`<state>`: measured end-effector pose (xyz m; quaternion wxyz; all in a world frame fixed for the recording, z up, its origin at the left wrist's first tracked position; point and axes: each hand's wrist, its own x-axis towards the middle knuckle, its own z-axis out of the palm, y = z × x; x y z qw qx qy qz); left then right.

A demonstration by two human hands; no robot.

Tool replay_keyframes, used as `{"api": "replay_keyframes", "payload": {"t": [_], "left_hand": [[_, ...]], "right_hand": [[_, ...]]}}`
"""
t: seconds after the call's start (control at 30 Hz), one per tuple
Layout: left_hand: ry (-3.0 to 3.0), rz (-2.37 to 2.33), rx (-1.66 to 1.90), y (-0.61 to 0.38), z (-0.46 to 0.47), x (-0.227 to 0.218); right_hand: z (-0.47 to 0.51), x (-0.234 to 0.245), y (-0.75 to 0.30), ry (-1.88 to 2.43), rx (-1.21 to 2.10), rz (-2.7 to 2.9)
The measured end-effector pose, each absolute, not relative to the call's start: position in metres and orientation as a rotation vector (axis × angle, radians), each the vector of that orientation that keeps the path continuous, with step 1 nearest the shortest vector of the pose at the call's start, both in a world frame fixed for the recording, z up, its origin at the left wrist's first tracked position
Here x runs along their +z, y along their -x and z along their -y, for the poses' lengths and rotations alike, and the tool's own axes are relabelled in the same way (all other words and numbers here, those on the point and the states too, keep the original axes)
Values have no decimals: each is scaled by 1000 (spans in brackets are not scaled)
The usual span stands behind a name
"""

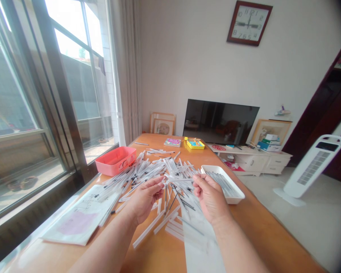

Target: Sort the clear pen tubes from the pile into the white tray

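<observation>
left hand [147,196]: raised, fingertips together, contents unclear | right hand [210,195]: facing it, thumb and finger clamped on clear tube [182,180] | counter [263,229]: wood surface between right forearm [237,242] and right edge; white tray [235,198] just beside right hand | clear tube: between the hands, above tube pile [151,169]

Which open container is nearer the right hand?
The white tray, beside the right hand and holding thin rods; the red basket stands over on the left hand's side.
</observation>
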<state>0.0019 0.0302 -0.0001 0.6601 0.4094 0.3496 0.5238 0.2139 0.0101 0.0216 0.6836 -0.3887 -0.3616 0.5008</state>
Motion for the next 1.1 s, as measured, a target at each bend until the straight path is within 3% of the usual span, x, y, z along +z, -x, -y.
{"api": "replay_keyframes", "payload": {"t": [0.6, 0.9, 1.1], "left_hand": [[-993, -721, 1178, 0, -28, 5], [-945, -814, 1336, 3, -35, 0], [-926, -807, 1372, 0, -33, 3]], "right_hand": [[-8, 22, -211, 938, 1147, 876], [5, 21, -199, 1083, 1356, 1258], [14, 23, -182, 1097, 1291, 1494]]}}
